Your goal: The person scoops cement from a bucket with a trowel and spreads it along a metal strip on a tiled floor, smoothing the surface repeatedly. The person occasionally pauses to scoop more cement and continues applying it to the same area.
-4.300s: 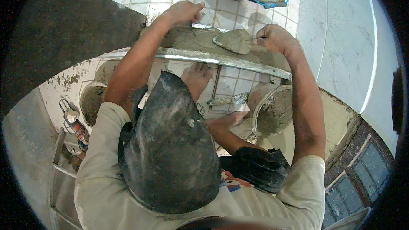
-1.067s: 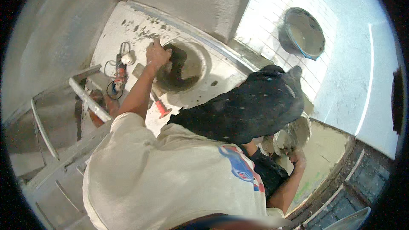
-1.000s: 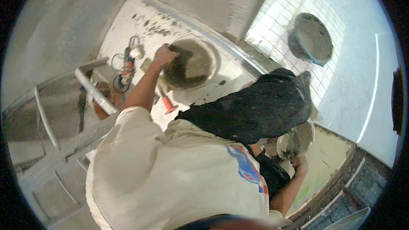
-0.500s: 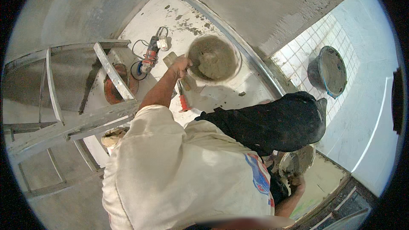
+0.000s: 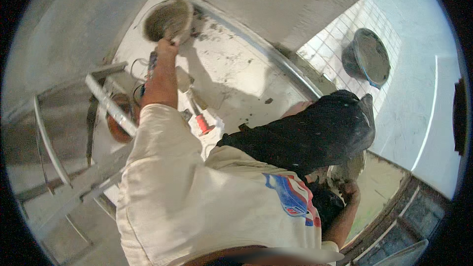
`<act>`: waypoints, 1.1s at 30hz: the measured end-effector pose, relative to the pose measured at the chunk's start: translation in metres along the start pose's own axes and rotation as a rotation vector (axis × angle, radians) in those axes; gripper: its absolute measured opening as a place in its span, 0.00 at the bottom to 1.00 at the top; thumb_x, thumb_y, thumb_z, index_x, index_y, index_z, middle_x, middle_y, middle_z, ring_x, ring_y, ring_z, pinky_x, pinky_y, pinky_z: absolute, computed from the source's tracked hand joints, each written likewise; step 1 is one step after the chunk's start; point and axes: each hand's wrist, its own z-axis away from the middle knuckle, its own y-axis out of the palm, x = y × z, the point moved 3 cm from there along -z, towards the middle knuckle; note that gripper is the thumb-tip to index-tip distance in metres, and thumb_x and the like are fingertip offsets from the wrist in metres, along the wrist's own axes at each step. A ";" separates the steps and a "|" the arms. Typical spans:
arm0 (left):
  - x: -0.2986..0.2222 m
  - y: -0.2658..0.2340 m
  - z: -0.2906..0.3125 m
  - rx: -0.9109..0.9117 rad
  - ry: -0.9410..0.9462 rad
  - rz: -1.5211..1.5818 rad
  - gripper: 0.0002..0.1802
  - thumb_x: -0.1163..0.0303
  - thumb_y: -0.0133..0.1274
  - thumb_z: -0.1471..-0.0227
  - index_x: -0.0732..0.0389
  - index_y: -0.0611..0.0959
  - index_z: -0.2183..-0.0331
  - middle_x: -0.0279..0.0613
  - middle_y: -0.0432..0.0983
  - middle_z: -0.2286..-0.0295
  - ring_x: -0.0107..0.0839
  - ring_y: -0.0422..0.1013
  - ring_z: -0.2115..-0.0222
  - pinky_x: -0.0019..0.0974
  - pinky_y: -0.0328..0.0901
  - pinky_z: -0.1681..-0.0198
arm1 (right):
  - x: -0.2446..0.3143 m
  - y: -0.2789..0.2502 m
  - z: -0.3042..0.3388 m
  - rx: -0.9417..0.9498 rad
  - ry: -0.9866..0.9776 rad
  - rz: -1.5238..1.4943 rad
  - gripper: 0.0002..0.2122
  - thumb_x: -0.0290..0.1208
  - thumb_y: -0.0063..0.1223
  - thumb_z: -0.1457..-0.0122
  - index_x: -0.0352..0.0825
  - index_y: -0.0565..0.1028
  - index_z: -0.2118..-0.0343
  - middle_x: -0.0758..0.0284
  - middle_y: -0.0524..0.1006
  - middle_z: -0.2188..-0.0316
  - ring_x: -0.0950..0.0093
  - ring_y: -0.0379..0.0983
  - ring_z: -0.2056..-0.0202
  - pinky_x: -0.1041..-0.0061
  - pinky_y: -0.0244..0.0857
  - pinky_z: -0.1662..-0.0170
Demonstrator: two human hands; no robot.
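Note:
My left arm reaches far forward over the white floor. My left hand (image 5: 168, 48) is closed on the near rim of a round basin (image 5: 181, 14), whose inside is coated grey-brown; motion blurs it, so how much mortar it holds is unclear. At the lower right, my right hand (image 5: 350, 192) is closed at the edge of a second, pale-rimmed bowl (image 5: 351, 168) with grey mortar in it. My dark-trousered leg partly covers that bowl. Beneath my left forearm lies an angle grinder (image 5: 152, 61), mostly hidden. A red-handled hand tool (image 5: 203, 124) lies near my left sleeve.
A ladder (image 5: 111, 106) leans along the left, with a reddish round pan (image 5: 118, 125) behind it. On white tiles at the right stands a black bucket (image 5: 367, 58) of mortar. A metal strip (image 5: 295, 75) edges the floor, where mortar crumbs lie scattered.
My left hand has carried the basin forward and left, away from me, past the grinder. The right hand stays at its bowl, shifted slightly in view. The whole view has moved a little.

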 end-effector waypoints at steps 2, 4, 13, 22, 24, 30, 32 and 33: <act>-0.006 0.021 -0.032 0.068 0.014 0.044 0.22 0.60 0.51 0.35 0.61 0.79 0.46 0.44 0.77 0.46 0.47 0.74 0.48 0.54 0.73 0.49 | 0.001 -0.006 -0.016 0.023 -0.011 0.169 0.22 0.51 0.48 0.32 0.35 0.75 0.50 0.62 0.80 0.74 0.67 0.71 0.78 0.68 0.61 0.77; -0.022 0.030 -0.050 0.127 0.067 -0.039 0.22 0.60 0.52 0.35 0.62 0.80 0.46 0.45 0.78 0.45 0.48 0.76 0.49 0.53 0.75 0.50 | -0.003 0.009 -0.018 -0.034 -0.196 0.230 0.19 0.47 0.48 0.32 0.34 0.75 0.51 0.62 0.79 0.74 0.68 0.70 0.79 0.68 0.61 0.77; -0.060 0.051 -0.029 0.280 0.060 0.097 0.21 0.63 0.47 0.32 0.64 0.75 0.43 0.50 0.78 0.50 0.47 0.74 0.50 0.50 0.74 0.48 | 0.024 0.053 -0.016 -0.009 -0.169 0.796 0.11 0.39 0.53 0.33 0.36 0.79 0.61 0.61 0.80 0.76 0.69 0.72 0.79 0.63 0.61 0.79; 0.222 0.073 0.331 0.833 -0.400 -0.787 0.21 0.61 0.50 0.32 0.65 0.81 0.45 0.41 0.82 0.55 0.32 0.76 0.59 0.37 0.73 0.57 | -0.057 -0.084 -0.007 -0.152 -0.157 0.225 0.11 0.40 0.58 0.37 0.37 0.80 0.67 0.61 0.80 0.78 0.67 0.73 0.81 0.64 0.63 0.79; 0.177 0.109 0.391 0.926 -0.121 -0.990 0.21 0.59 0.50 0.32 0.65 0.83 0.47 0.40 0.82 0.56 0.31 0.76 0.57 0.37 0.71 0.54 | 0.002 0.010 -0.026 -0.188 -0.079 0.945 0.11 0.38 0.60 0.39 0.35 0.80 0.72 0.61 0.79 0.80 0.68 0.75 0.80 0.64 0.65 0.78; 0.088 0.243 0.538 1.272 0.541 -1.020 0.18 0.64 0.50 0.31 0.64 0.85 0.49 0.45 0.83 0.53 0.33 0.78 0.52 0.38 0.70 0.44 | 0.081 -0.030 0.084 -0.241 -0.219 1.217 0.08 0.32 0.63 0.48 0.31 0.81 0.73 0.53 0.79 0.79 0.64 0.76 0.79 0.60 0.67 0.76; 0.079 0.261 0.577 1.393 0.589 -0.876 0.17 0.68 0.50 0.32 0.67 0.85 0.49 0.47 0.83 0.54 0.35 0.78 0.51 0.39 0.69 0.43 | 0.075 -0.061 0.100 -0.267 -0.178 1.233 0.09 0.33 0.63 0.48 0.30 0.82 0.73 0.52 0.80 0.78 0.63 0.77 0.79 0.60 0.68 0.76; 0.077 0.267 0.590 1.453 0.629 -0.834 0.16 0.69 0.50 0.32 0.67 0.85 0.50 0.48 0.83 0.54 0.35 0.78 0.52 0.39 0.69 0.43 | 0.071 -0.071 0.103 -0.274 -0.162 1.246 0.10 0.33 0.62 0.47 0.30 0.82 0.73 0.52 0.80 0.78 0.63 0.77 0.79 0.59 0.68 0.76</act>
